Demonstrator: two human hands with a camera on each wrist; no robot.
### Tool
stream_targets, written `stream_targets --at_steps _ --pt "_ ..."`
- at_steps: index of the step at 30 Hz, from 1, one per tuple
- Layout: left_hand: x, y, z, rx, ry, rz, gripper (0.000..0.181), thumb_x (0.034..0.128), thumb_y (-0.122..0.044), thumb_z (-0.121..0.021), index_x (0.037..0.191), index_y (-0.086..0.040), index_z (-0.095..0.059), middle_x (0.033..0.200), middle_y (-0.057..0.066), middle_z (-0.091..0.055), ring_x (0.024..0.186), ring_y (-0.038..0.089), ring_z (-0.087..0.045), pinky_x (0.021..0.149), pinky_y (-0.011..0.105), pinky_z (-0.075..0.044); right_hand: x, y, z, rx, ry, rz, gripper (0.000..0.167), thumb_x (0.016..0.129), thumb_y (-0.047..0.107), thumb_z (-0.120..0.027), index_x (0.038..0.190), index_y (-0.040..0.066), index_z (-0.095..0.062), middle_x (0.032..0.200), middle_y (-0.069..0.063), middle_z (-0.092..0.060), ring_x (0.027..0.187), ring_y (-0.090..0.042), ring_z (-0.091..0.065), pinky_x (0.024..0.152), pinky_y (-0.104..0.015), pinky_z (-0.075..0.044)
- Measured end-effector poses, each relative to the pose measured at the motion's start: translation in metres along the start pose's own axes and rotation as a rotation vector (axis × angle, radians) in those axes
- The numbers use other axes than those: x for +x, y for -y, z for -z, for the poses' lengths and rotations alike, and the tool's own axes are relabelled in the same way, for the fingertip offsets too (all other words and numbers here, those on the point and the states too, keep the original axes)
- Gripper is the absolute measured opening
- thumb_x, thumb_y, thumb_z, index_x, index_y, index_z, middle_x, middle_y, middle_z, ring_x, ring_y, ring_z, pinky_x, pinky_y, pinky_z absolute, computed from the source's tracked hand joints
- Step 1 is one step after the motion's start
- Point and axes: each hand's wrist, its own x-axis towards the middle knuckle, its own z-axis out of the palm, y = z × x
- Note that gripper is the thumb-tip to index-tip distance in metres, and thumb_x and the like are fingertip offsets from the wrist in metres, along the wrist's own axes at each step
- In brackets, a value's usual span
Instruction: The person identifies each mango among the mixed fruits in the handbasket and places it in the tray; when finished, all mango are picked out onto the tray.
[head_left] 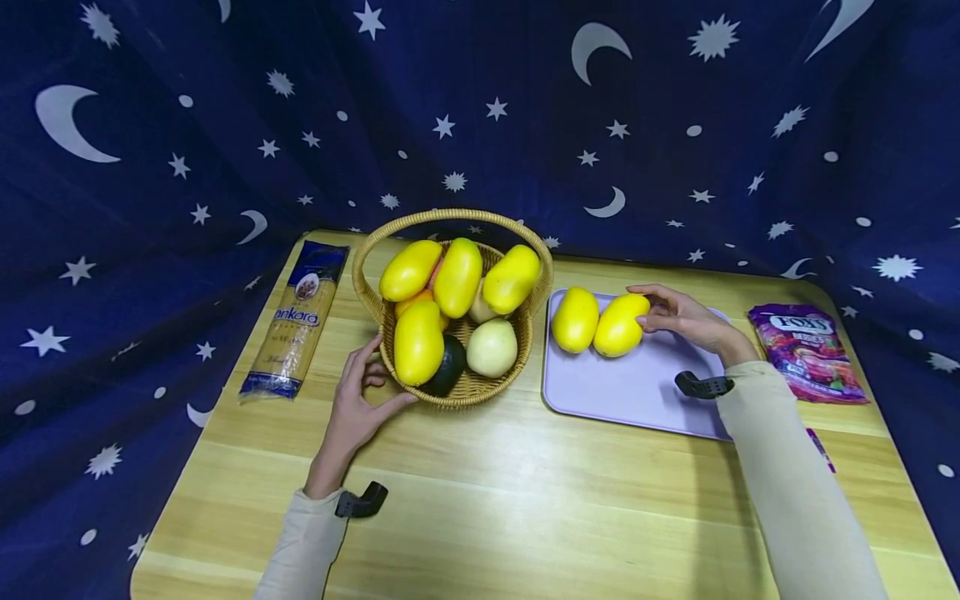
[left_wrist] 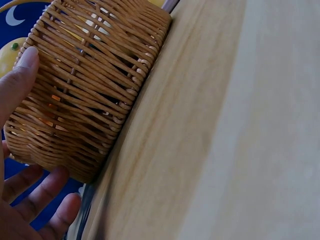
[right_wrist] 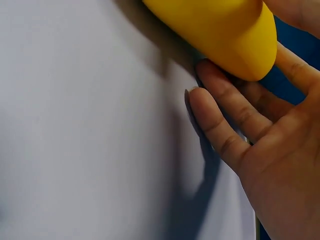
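Note:
In the head view, my right hand [head_left: 686,321] pinches a yellow mango [head_left: 618,326] between thumb and fingers, over the lilac tray [head_left: 622,396]. A second mango [head_left: 575,320] lies on the tray just left of it. The right wrist view shows the held mango [right_wrist: 225,35] with the lower fingers extended below it. My left hand [head_left: 360,408] rests against the left side of the wicker basket [head_left: 465,400], thumb on its wall [left_wrist: 85,85] and fingers spread. Inside the basket lie several mangoes [head_left: 418,343], a pale round fruit [head_left: 492,348] and a dark avocado-like fruit [head_left: 447,368].
A spaghetti pack [head_left: 292,325] lies left of the basket. Right of the tray is a purple Fox's candy bag [head_left: 808,352], with a small purple item [head_left: 821,450] partly behind the right sleeve. A starry blue cloth [head_left: 480,108] hangs behind the wooden table [head_left: 480,500].

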Motion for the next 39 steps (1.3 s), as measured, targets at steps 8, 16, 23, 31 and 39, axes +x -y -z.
stream_targets --at_steps 8,16,23,31,39 --pt "0.0 -0.001 0.001 -0.006 0.009 0.005 0.097 0.0649 0.005 -0.087 0.147 0.004 -0.036 0.126 0.025 -0.05 0.094 0.038 -0.059 0.077 0.048 -0.054 -0.003 0.0 0.0 -0.061 -0.035 0.004 0.063 0.095 0.015 -0.064 0.151 0.007 -0.035 0.143 -0.012 -0.043 0.111 -0.011 -0.052 0.085 -0.015 -0.048" --pt "0.0 -0.002 0.001 -0.001 0.012 0.006 0.096 0.0656 0.005 -0.087 0.147 0.004 -0.036 0.126 0.025 -0.05 0.094 0.039 -0.059 0.077 0.047 -0.054 -0.006 0.0 -0.003 -0.082 -0.078 0.001 0.063 0.092 0.015 -0.068 0.148 0.01 -0.04 0.147 -0.008 -0.043 0.125 -0.019 -0.041 0.107 -0.035 -0.036" --pt "0.0 -0.001 0.0 0.006 0.001 -0.007 0.096 0.065 0.005 -0.087 0.147 0.004 -0.037 0.125 0.025 -0.051 0.093 0.037 -0.059 0.076 0.047 -0.054 -0.011 0.004 -0.006 -0.091 -0.123 0.008 0.061 0.092 0.015 -0.068 0.147 0.009 -0.042 0.146 -0.008 -0.044 0.127 -0.02 -0.04 0.109 -0.05 -0.033" --pt "-0.001 0.001 0.0 -0.014 0.009 -0.004 0.097 0.0653 0.005 -0.087 0.148 0.003 -0.036 0.126 0.024 -0.05 0.095 0.041 -0.058 0.077 0.048 -0.053 -0.024 0.026 -0.022 -0.111 -0.216 0.085 0.065 0.089 0.012 -0.072 0.148 0.013 -0.043 0.152 -0.012 -0.038 0.137 -0.035 -0.031 0.11 -0.062 -0.024" --pt "-0.001 0.001 0.001 -0.006 0.009 -0.02 0.097 0.0646 0.006 -0.087 0.147 0.004 -0.037 0.126 0.025 -0.05 0.094 0.04 -0.058 0.076 0.048 -0.053 -0.032 0.051 -0.05 -0.179 -0.26 0.305 0.072 0.08 -0.003 -0.077 0.145 0.011 -0.047 0.149 -0.01 -0.042 0.131 -0.011 -0.038 0.099 -0.023 -0.033"
